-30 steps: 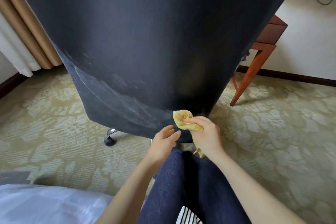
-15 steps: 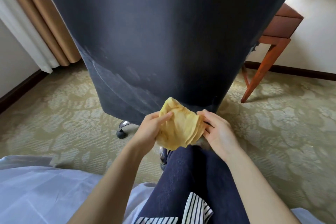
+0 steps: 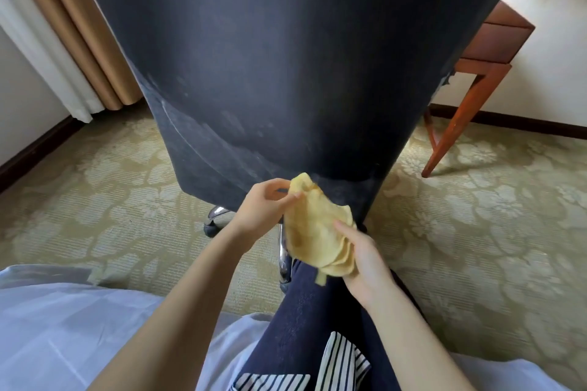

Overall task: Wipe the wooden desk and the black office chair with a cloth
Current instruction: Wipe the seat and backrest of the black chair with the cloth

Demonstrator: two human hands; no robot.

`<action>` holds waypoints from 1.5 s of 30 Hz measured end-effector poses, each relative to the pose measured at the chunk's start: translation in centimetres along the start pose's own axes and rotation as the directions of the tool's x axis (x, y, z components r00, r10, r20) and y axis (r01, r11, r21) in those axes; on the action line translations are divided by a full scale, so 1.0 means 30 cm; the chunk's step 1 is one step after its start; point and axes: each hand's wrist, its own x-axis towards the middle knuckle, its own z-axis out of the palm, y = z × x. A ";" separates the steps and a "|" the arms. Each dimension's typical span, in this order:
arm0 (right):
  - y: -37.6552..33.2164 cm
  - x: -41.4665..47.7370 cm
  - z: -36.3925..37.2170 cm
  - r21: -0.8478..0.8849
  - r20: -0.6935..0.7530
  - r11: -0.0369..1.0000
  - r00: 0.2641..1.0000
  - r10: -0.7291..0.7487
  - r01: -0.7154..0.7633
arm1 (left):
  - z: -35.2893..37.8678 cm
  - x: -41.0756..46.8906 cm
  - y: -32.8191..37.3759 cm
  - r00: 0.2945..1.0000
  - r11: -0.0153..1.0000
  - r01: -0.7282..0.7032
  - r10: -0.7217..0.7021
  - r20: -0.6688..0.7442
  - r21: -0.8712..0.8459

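Head view: one yellow cloth (image 3: 317, 232), off the chair, pinched at its top by the left hand (image 3: 263, 206) and cupped underneath by the right hand (image 3: 365, 260). One black office chair (image 3: 286, 73), pale smears low on its back; wiping judged unfinished. One wooden desk (image 3: 489, 51), far right; condition unclear.

We see soft daylight — bright on the wall (image 3: 546, 86) at right, dimmer on the carpet (image 3: 476, 216). The chair (image 3: 286, 57) back is dark, its pale smears faintly lit. The wide lens bends the edges — the curtain (image 3: 73, 41) leans; the picture is slightly soft.
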 end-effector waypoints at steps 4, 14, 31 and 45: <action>-0.042 0.039 0.034 0.191 -0.126 0.955 0.971 -0.204 0.226 | -0.018 0.006 -0.024 0.996 0.995 0.049 -0.043 -0.072 0.083; -0.110 0.214 0.398 -0.536 -0.058 0.301 0.322 -0.945 0.788 | -0.290 0.113 -0.043 0.930 0.997 0.073 -0.055 -0.363 0.034; -0.009 0.668 0.345 -0.225 0.972 -0.918 0.011 -0.234 0.327 | -0.519 0.250 -0.116 0.914 0.983 0.047 0.030 -0.404 0.180; -0.111 0.581 0.171 -0.123 0.991 -0.898 0.106 -0.086 0.423 | -0.558 0.159 -0.150 0.908 0.983 0.073 0.005 -0.419 0.171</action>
